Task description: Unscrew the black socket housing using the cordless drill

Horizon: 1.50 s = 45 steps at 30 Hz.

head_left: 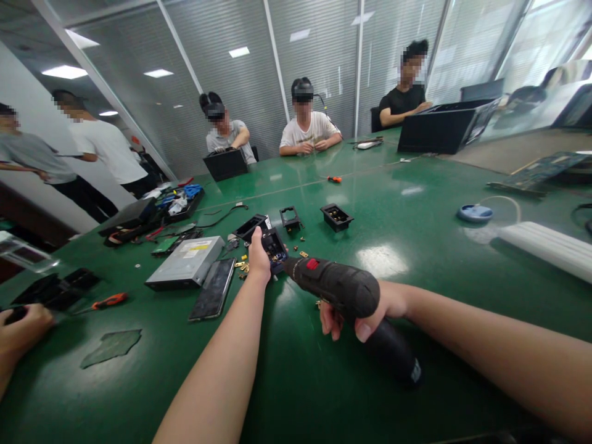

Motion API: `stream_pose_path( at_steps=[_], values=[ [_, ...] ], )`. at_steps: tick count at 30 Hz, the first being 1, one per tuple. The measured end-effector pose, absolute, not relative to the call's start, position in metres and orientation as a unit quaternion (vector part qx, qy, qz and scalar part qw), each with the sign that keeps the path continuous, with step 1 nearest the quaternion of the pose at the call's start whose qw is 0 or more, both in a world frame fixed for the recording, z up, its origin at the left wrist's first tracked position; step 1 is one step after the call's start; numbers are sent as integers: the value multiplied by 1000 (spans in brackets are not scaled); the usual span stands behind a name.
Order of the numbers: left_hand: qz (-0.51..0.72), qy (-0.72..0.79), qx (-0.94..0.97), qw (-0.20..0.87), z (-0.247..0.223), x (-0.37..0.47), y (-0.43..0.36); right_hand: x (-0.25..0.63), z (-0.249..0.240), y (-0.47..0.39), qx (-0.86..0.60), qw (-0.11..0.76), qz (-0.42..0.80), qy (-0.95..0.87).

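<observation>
My left hand (pixel 259 258) grips a small black plastic housing (pixel 274 246), its inner side turned toward the drill. Wrapped round the handle of a black cordless drill (pixel 340 283) is my right hand (pixel 370 314). The drill's front end points left and meets or nearly meets the housing; the bit's tip cannot be made out. Just beyond my left hand lie another black housing (pixel 252 227) and an open black frame (pixel 290 218). A black socket box (pixel 337 216) with brass parts inside sits further right. Small brass pieces (pixel 241 266) are scattered beside my left wrist.
A silver disc drive (pixel 187 262) and a dark phone-like slab (pixel 213 290) lie left of my arm. An orange screwdriver (pixel 110 301) is near another person's hand (pixel 28 327). Co-workers sit across the green table (pixel 305 382), with a large black case (pixel 444 126) at the back right.
</observation>
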State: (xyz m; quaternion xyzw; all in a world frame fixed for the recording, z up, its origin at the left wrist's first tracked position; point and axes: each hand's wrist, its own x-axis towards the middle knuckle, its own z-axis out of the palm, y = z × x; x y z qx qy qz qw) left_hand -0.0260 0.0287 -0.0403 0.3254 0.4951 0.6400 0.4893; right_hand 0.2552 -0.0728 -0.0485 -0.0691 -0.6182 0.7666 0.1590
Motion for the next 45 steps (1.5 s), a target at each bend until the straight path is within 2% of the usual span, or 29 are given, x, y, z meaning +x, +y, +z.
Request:
stream_pose_path(
  at_steps=[26, 45],
  values=[
    [645, 489, 316, 494, -38, -24, 27, 257, -43, -75, -68, 166, 744, -644],
    [646, 488, 317, 495, -43, -26, 30, 260, -46, -75, -72, 153, 773, -612]
  ],
)
